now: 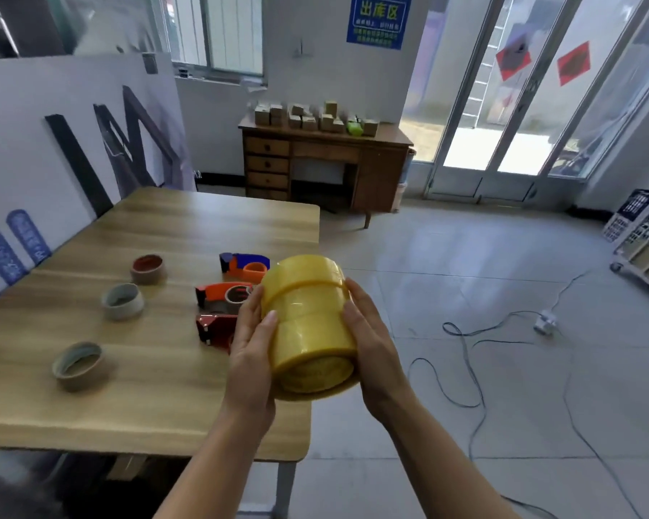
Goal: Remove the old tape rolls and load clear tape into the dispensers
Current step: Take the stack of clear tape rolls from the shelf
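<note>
Between both hands (308,331) — yellowish tape stack (310,324).

Yellowish tape stack (308,324) tilted, 3 dispensers (222,297), 3 cores (122,301)

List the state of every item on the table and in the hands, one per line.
Stack of tape rolls: held in the air, tilted, between both hands.
Left hand: gripping the stack's left side.
Right hand: gripping its right side.
Three empty cores: loose on the table.
Blue dispenser: spool bare.
Orange dispenser: core still mounted.
Red dispenser: partly hidden.
</note>
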A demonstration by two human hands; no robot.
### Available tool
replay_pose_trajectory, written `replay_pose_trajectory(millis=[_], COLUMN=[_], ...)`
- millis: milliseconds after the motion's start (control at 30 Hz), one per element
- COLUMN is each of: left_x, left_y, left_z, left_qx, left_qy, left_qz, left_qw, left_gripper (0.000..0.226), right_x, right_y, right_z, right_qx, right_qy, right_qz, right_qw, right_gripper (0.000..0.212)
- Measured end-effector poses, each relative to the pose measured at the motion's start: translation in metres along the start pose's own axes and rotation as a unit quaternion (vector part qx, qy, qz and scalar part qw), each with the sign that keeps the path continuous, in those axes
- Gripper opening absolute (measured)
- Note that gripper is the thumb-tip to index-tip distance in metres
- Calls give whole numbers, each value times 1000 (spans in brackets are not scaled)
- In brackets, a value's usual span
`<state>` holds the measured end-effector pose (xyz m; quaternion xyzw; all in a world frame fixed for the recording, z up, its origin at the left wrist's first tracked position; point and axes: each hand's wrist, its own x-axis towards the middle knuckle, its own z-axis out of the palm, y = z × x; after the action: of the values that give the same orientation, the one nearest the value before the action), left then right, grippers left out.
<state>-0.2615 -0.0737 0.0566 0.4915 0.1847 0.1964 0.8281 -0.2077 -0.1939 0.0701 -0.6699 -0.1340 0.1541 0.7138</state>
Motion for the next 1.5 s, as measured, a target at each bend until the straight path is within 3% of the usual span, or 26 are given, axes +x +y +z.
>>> replay_pose_trajectory(millis=[467, 867, 1200, 1333, 1500], left_x=[222, 409, 543, 587, 645], left_y=[-72, -99, -114, -115, -113], left_z=[97, 119, 146, 150, 143], left_qx=[-6, -2, -54, -78, -83], left_qy=[73, 181, 300, 331, 370], left_qz=[-32, -70, -50, -56, -75], left_qw=[997, 981, 951, 939, 922], left_gripper=[40, 35, 36, 28, 27], right_x=[246, 457, 625, 679, 743], right_y=[38, 57, 75, 77, 88], right_z=[-91, -101, -100, -94, -74], right_qx=[-29, -56, -98, -100, -125], right_qy=[-38, -116, -234, -274, -291], right_qz=[70, 138, 184, 208, 256], right_qw=[996, 982, 949, 934, 913], right_gripper=[35, 33, 55, 45, 47])
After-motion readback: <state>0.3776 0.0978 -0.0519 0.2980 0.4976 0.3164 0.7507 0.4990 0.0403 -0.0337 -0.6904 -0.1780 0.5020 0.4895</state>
